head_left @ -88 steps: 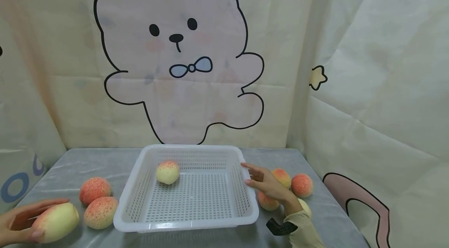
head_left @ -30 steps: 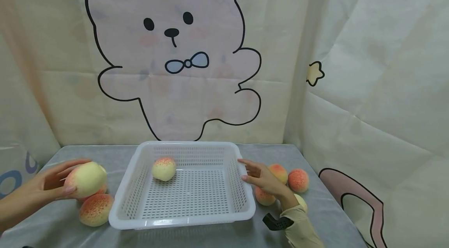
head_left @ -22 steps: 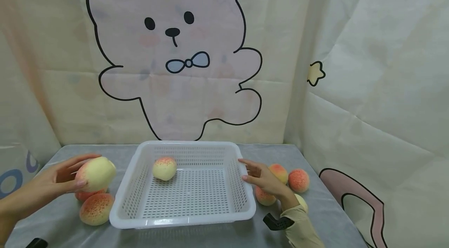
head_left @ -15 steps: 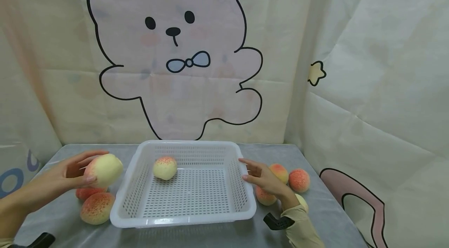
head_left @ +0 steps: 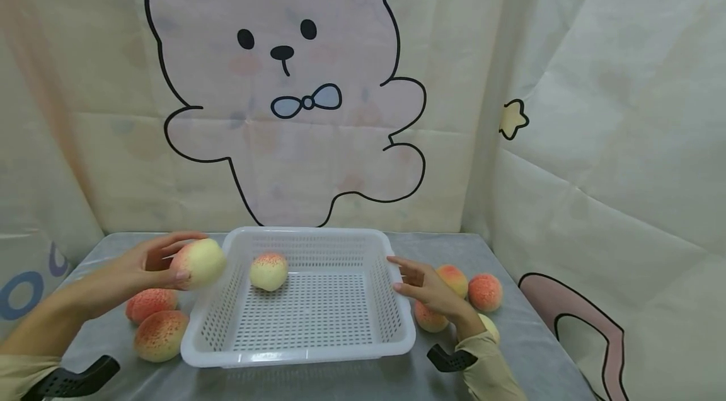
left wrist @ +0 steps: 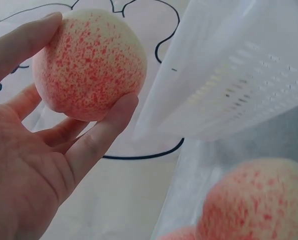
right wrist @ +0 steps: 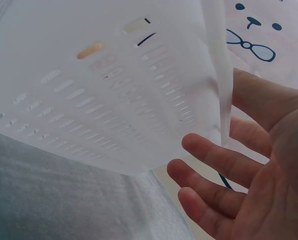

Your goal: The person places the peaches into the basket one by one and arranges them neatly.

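Note:
My left hand (head_left: 149, 264) grips a pale yellow and pink peach (head_left: 199, 262) and holds it in the air at the left rim of the white slotted basket (head_left: 300, 353). The left wrist view shows the peach (left wrist: 89, 64) between thumb and fingers, with the basket wall (left wrist: 229, 75) just beyond. One peach (head_left: 268, 271) lies inside the basket near its back left. My right hand (head_left: 422, 285) rests open against the basket's right rim (right wrist: 209, 80), fingers (right wrist: 209, 175) straight.
Two redder peaches (head_left: 150, 304) (head_left: 161, 335) lie on the grey table left of the basket. Several peaches (head_left: 484, 292) sit right of it, behind my right hand. A cartoon rabbit curtain (head_left: 295, 86) hangs close behind and to the right.
My left hand lifted the peach from the table's front left and carried it rightward and up to the basket's left rim. The right hand stayed at the right rim.

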Available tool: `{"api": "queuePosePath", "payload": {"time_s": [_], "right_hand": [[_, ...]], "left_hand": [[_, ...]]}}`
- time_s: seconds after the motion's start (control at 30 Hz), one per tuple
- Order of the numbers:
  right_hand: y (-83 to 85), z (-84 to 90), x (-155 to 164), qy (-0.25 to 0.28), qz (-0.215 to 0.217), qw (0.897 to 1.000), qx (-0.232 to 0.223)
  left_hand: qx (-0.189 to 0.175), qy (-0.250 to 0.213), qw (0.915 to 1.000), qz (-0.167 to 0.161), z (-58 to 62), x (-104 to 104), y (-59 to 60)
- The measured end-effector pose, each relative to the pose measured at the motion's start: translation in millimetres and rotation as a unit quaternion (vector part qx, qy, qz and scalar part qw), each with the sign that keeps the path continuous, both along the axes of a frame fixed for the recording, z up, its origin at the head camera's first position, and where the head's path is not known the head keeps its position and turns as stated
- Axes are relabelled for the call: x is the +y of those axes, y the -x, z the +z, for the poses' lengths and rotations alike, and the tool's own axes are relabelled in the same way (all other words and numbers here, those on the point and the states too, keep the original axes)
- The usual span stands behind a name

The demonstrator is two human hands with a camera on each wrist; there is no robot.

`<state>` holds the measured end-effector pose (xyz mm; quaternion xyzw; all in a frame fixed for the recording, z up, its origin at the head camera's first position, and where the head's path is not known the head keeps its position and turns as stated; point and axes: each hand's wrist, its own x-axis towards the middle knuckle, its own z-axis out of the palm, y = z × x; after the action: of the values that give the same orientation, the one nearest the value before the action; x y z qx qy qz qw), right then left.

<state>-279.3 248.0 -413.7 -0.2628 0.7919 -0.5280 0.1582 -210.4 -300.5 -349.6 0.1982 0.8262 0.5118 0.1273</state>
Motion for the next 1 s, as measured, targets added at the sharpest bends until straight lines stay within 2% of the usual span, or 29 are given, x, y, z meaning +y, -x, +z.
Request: {"api": "queuePosePath", "payload": {"time_s": [0.27,0.6,1.0], "right_hand": [[-1.0,-0.4,1,-0.021,-0.014,1.0,0.014],[1.5,-3.4,1,0.004,0.005,1.0,0.01],[0.1,-2.2,0,0.011,0.01,1.0,0.007]], "left_hand": [[0.036,0.008,0.9992,-0.016,8.2,25,14.8],[0.024,-0.01,0.9991,-0.035,9.3,57,33.2],[0.011,0.013,0.998,-0.061,12.2,99,54.4]]}}
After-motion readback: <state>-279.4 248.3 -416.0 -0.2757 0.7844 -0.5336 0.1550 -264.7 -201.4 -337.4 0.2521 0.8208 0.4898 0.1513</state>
